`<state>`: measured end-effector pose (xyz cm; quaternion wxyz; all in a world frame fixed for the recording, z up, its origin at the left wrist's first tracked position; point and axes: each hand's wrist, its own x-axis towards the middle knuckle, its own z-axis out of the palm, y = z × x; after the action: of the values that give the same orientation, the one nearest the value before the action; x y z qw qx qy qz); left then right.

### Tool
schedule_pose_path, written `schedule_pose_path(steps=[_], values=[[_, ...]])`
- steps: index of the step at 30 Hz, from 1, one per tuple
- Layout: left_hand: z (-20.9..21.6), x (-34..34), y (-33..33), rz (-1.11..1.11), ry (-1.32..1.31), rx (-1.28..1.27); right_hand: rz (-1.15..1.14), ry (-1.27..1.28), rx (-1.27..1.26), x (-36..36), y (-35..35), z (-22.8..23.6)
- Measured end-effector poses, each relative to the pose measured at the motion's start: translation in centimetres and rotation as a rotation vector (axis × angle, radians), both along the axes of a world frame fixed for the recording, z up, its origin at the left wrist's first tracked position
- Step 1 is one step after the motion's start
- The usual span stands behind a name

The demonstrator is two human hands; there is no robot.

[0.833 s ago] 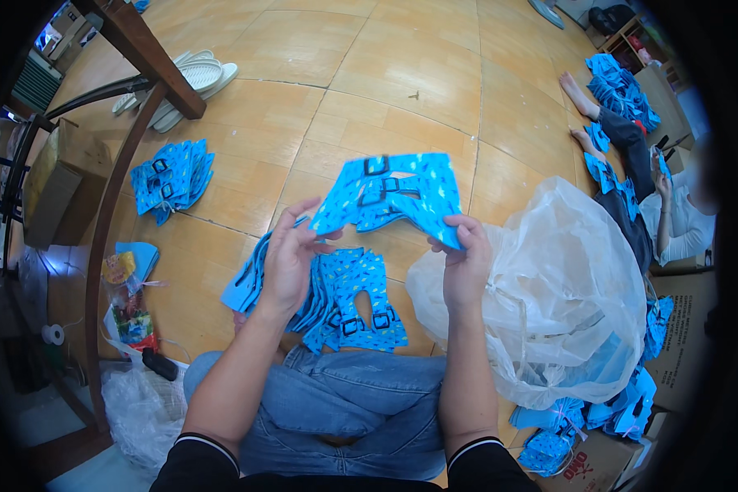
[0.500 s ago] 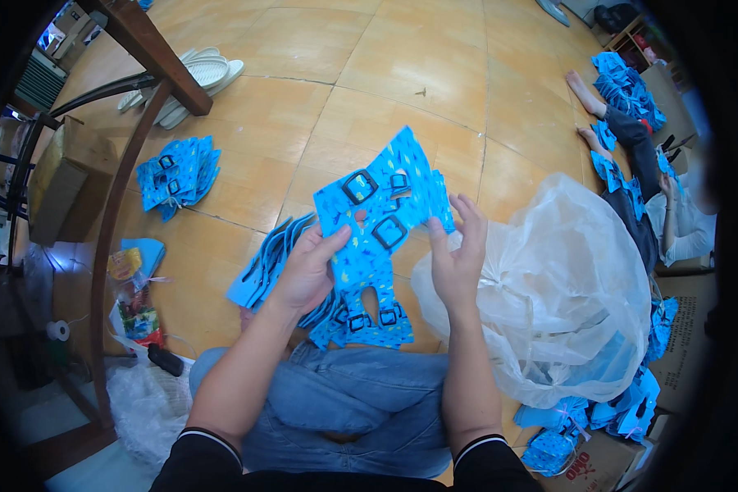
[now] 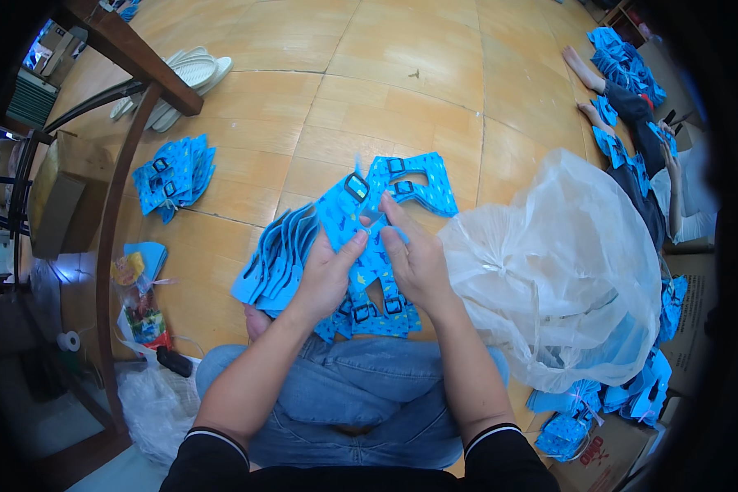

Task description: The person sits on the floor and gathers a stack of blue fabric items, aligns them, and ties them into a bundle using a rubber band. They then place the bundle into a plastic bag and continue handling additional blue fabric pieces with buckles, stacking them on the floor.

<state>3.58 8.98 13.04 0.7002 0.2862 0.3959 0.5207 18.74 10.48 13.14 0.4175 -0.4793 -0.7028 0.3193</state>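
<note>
My left hand (image 3: 332, 275) grips a blue printed piece (image 3: 336, 209) with a black buckle, its thumb lying on the front face. At the right edge of this piece, the thumb and fingers of my right hand (image 3: 416, 258) close on it; the exact contact is partly hidden. More blue cut-out pieces with black buckles (image 3: 433, 182) lie on the floor just beyond my hands. Below my hands, another buckled piece (image 3: 383, 320) lies in front of my knees. Left of it stands a fanned row of plain-sided blue pieces (image 3: 275, 254).
A big translucent plastic bag (image 3: 558, 279) bulges at my right, with blue bundles (image 3: 566, 418) and a cardboard box (image 3: 599, 459) behind it. Another blue stack (image 3: 174, 174) lies left, near a wooden frame (image 3: 111, 271). A person (image 3: 685, 189) sits at far right among blue pieces.
My right hand has moved left and in from the far edge to the middle of the held piece. The held piece has turned and narrowed, and the buckled pieces beyond it now show more fully.
</note>
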Motion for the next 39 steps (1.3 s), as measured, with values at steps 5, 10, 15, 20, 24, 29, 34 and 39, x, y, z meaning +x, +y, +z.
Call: schedule_pose_path(steps=[5,10,15,20,24,29,34,39], values=[[-0.1,0.5,-0.3,-0.018,0.051,0.102,0.000,0.240,-0.330,0.1,-0.1,0.3],[0.3,0.3,-0.7,-0.043,0.113,0.107,0.032,0.685,-0.577,-0.1,-0.1,0.6],[0.2,0.1,-0.5,-0.049,0.151,0.118,0.033,0.566,-0.472,0.0,0.3,0.6],[-0.2,0.6,-0.8,-0.085,0.510,0.282,-0.095,-0.063,0.267,-0.1,0.3,0.5],[0.0,0.4,-1.2,-0.237,0.742,0.270,-0.043,0.053,0.154,-0.5,0.0,0.3],[0.7,-0.3,-0.3,-0.198,0.851,0.395,0.007,0.082,0.030,-1.0,-0.5,0.2],[1.4,-0.6,-0.3,-0.262,0.832,0.380,-0.108,0.188,-0.159,-0.8,-1.0,1.0],[1.6,-0.3,-0.6,-0.275,0.706,0.356,-0.147,0.300,-0.199,-0.6,-0.7,1.3]])
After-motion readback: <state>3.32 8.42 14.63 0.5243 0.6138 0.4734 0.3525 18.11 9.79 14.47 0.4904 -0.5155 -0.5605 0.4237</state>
